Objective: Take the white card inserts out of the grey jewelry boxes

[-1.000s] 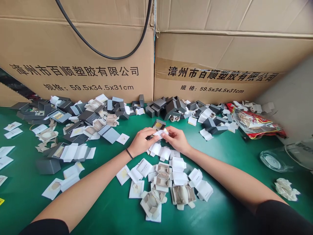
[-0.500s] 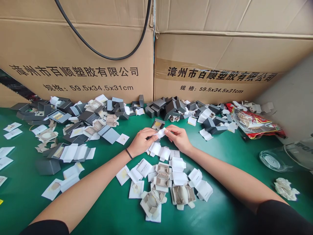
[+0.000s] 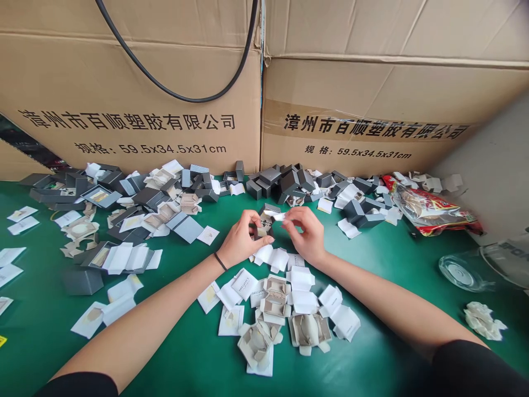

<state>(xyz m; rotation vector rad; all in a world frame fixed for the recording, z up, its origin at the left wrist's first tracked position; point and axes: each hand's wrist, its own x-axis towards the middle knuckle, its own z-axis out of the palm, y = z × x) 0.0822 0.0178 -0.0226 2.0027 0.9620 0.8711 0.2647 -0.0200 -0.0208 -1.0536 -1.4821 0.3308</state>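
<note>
My left hand [image 3: 247,236] is closed around a small dark jewelry box [image 3: 264,223], which sits upright or slightly tilted with its inside showing. Pinched in the fingertips of my right hand [image 3: 305,231] is a small piece of white paper [image 3: 276,215], at the box's upper right edge. Whether the paper still touches the box I cannot tell. Just below my hands lie folded white cards [image 3: 270,257]. Closer to me are several grey-beige card inserts [image 3: 275,298] and printed white cards [image 3: 244,284] on the green table.
Dark boxes and papers are heaped along the back left [image 3: 151,198] and back right [image 3: 289,182], before large cartons [image 3: 136,82]. A red food packet [image 3: 430,207], a clear plastic cup [image 3: 463,273] and crumpled tissue [image 3: 484,321] are at right. A black cable [image 3: 198,100] hangs above.
The white paper has moved from between both hands to the right hand alone, slightly up and right. My left hand now grips the dark box, whose inside shows more.
</note>
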